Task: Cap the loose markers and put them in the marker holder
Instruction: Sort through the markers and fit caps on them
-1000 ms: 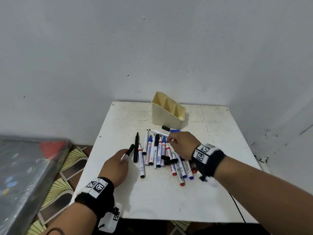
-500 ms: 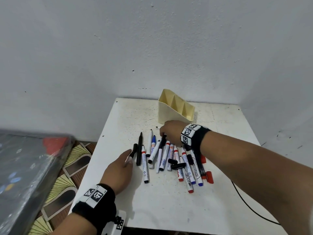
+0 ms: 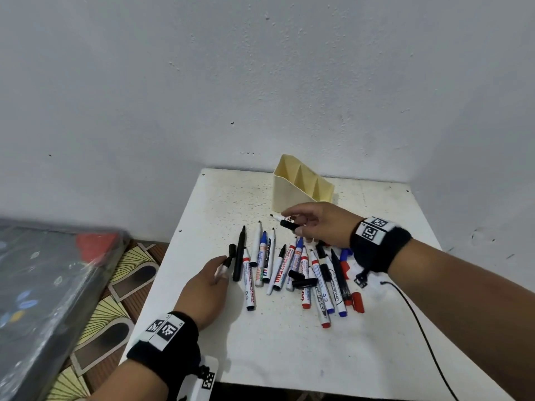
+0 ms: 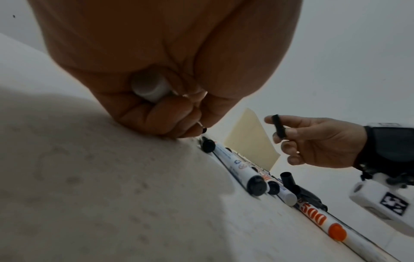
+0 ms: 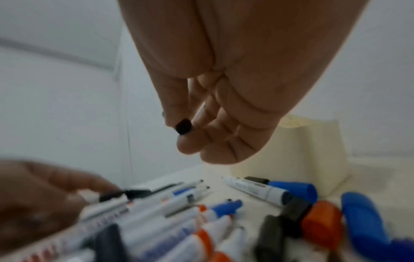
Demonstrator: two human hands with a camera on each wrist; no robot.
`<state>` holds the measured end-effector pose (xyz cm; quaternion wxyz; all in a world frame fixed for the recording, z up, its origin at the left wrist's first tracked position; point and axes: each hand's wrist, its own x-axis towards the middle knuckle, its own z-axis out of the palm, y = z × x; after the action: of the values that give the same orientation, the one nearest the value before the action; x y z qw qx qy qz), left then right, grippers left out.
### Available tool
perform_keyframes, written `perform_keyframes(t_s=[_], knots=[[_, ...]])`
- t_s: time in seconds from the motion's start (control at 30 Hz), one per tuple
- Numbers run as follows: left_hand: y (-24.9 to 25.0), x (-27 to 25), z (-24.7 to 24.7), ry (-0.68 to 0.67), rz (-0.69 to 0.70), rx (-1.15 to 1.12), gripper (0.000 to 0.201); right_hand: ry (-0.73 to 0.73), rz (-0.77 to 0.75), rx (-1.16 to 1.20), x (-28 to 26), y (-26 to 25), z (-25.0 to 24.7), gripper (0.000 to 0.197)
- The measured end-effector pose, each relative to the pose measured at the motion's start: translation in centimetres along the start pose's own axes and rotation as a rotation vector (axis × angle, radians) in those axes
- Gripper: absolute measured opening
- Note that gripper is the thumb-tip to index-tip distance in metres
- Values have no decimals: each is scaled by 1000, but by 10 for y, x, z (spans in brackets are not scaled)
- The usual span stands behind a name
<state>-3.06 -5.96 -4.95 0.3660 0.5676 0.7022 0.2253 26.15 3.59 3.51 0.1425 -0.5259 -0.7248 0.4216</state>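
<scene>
My left hand (image 3: 215,273) rests on the white table (image 3: 275,342) and grips a white marker (image 3: 222,270) with a black front end; its butt (image 4: 149,88) shows in the left wrist view. Above the pile, my right hand (image 3: 307,222) pinches a loose black cap (image 3: 289,225), also seen as the cap (image 4: 278,127) and the cap (image 5: 183,128). Several uncapped markers (image 3: 278,270) lie side by side in the table's middle. A cream marker holder (image 3: 292,195) stands behind them with nothing visible inside.
Loose caps lie among the markers: black (image 3: 304,282), red (image 3: 358,302), blue (image 3: 345,253). A black cable (image 3: 419,322) crosses the table's right side. A plastic-wrapped grey slab (image 3: 43,285) and a patterned mat (image 3: 130,273) lie left of the table. The wall is close behind.
My right hand reached toward the foot of the holder and has come back up over the pile with a black cap in its fingers. The left hand has kept its marker in place.
</scene>
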Motion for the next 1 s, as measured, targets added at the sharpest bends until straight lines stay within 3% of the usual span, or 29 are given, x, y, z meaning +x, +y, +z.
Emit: perform_keyframes(t_s=[0.17,0.3,0.43,0.67,0.8,1.0], knots=[[9,-18,-6,-9,28,-152,24,0,19,521,-39,-4,14,23],[33,-46,-17,-63,56,-369,18,180,-65,792,-61,-12,28,18],[71,-78,-35,-89,225,-462,14,242,-194,1032,-86,-40,31,40],[103,-115,-55,-72,438,-385,16,385,-280,1070,-117,-85,34,26],[110,-131,-59,-49,489,-344,14,439,-303,1062,-130,-101,35,12],[113,-145,-66,-35,550,-282,15,474,-317,903,-145,-112,31,14]])
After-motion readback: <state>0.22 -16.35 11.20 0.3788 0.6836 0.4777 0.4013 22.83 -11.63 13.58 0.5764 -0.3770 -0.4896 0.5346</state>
